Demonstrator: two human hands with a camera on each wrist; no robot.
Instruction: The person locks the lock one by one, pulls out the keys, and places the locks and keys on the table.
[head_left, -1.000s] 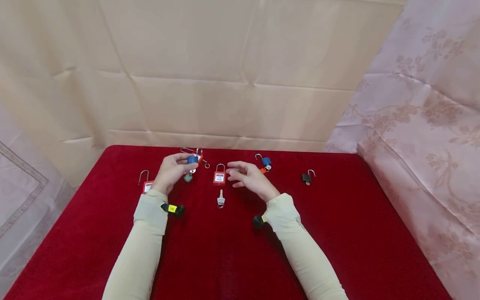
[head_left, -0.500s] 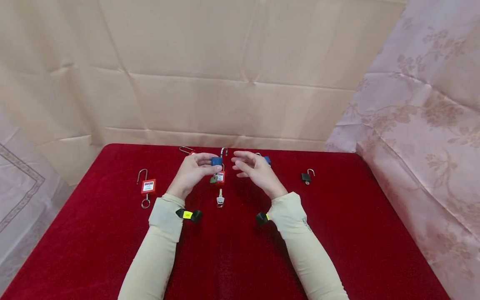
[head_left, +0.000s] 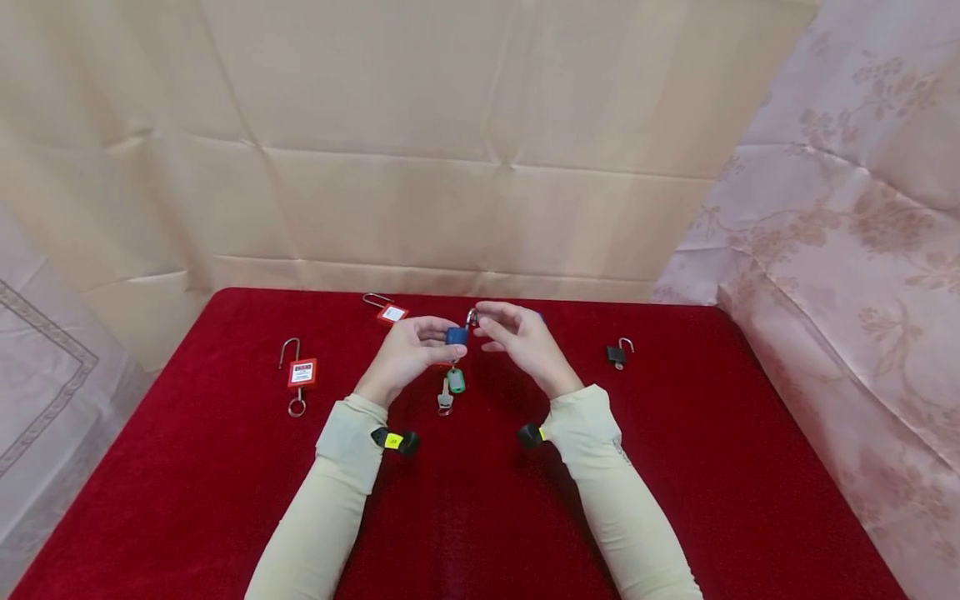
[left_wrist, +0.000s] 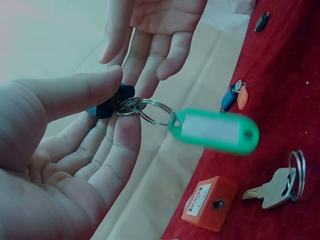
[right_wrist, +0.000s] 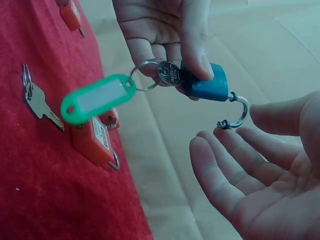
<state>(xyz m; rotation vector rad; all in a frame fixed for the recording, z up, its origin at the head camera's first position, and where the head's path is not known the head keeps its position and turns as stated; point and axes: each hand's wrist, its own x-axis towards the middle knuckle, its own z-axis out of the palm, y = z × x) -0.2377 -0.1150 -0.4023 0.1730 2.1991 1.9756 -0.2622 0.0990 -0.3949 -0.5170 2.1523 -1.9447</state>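
My left hand (head_left: 405, 354) pinches a blue padlock (head_left: 456, 336) between thumb and fingers above the table. Its shackle (right_wrist: 244, 107) stands open and points toward my right hand (head_left: 528, 346). That hand's fingers are loosely extended around the shackle's end; whether the thumb touches the metal I cannot tell. A key (right_wrist: 169, 73) sits in the padlock's base, and a green tag (left_wrist: 215, 131) hangs from its ring. Below, a red padlock (left_wrist: 210, 204) lies on the cloth, mostly hidden in the head view. A loose key (head_left: 446, 396) with a ring lies in front of it.
On the red-covered table (head_left: 465, 517), another red padlock (head_left: 302, 372) lies at left and one more (head_left: 392, 313) at the back. A black padlock (head_left: 616, 355) lies at right. Behind my right hand is a second blue padlock (left_wrist: 230, 97) with an orange tag.
My left hand has carried the blue padlock rightward from the back left to the middle. My right hand has shifted slightly right, and the shackle now reaches its fingertips.
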